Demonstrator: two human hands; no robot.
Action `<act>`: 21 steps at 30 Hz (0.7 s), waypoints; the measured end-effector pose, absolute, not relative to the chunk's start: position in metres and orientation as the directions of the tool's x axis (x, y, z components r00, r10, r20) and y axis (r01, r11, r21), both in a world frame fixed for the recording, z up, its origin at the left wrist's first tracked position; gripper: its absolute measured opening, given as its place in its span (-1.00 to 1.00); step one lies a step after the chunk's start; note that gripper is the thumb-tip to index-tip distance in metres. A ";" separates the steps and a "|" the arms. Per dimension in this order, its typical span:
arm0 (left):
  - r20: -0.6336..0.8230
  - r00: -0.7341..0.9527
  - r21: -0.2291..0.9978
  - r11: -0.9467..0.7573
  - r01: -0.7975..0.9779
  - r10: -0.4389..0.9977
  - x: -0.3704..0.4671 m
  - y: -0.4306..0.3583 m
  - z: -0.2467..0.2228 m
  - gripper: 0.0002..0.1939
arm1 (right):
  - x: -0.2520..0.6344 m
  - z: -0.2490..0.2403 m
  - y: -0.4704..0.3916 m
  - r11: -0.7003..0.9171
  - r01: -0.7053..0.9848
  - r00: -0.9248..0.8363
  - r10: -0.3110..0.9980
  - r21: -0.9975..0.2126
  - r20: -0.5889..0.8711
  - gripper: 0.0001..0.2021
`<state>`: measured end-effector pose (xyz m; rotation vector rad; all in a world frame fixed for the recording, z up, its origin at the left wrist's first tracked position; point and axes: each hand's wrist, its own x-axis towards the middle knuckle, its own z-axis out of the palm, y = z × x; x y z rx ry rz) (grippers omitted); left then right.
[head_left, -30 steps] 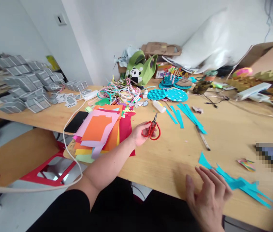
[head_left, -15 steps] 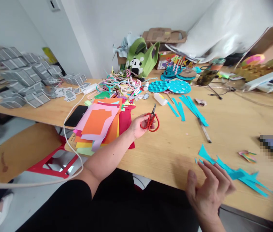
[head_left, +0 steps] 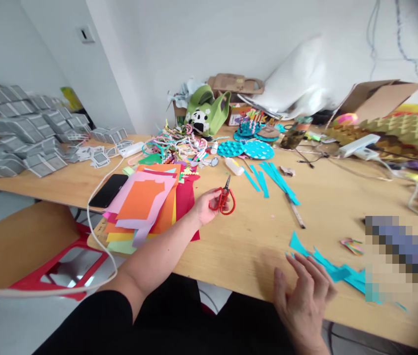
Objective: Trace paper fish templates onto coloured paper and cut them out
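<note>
Left hand (head_left: 206,207) grasps red-handled scissors (head_left: 225,194) by the handle end, blades pointing away from the body and looking nearly closed; likely held this way to keep fingers off the blades. Right hand (head_left: 305,298) is released, fingers loosely spread and back of the hand up, nothing seen in it; shadow alongside suggests it hovers over the counter (head_left: 231,249). Fingertips overlap the near teal strips (head_left: 342,272) in view, contact can't be confirmed. These strips lie in a loose crossed heap, probably grouped for reach. More strips (head_left: 279,182) lie farther off, one end over a pen (head_left: 298,215), near the glue bottle (head_left: 234,166). Colored paper sheets (head_left: 140,199) are layered left of the scissors, presumably stacked to save room, next to the black phone (head_left: 108,191). Hard to make out: whether fingers pass through the scissor loops, and what the right palm covers. The pixelated patch (head_left: 408,256) masks a dark-edged object plus part of the near strips. Lower sheets mostly covered by upper ones; tangled craft bits (head_left: 184,143) too jumbled to separate.
</note>
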<state>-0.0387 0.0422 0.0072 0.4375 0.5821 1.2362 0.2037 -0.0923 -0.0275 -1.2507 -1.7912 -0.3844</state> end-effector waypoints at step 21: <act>-0.191 0.230 0.597 0.299 -0.744 0.954 -0.031 0.045 0.000 -0.90 | 0.205 -0.035 -0.087 0.468 0.868 -0.045 0.406 -0.165 0.913 -0.54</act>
